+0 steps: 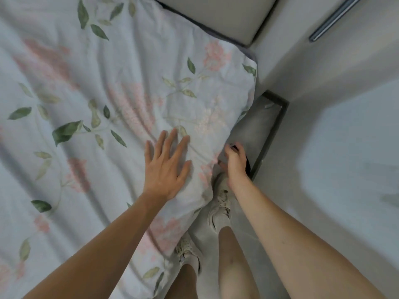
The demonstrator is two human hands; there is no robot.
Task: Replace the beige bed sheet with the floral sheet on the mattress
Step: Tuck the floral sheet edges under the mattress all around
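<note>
The floral sheet (103, 87), white with pink blossoms and green leaves, lies wrinkled over the mattress and fills the left of the view. My left hand (167, 167) presses flat on it near the bed's right edge, fingers spread. My right hand (234, 164) is lower, beside that edge, with its fingers curled round the sheet's hanging side; the fingertips are hidden behind the cloth. The sheet wraps the mattress corner (248, 67) at the upper right. No beige sheet is visible.
A padded headboard (216, 16) stands beyond the top of the bed. A narrow floor strip (254, 130) runs between the bed and a pale wall (336, 147). My two feet in light sneakers (220, 210) stand there.
</note>
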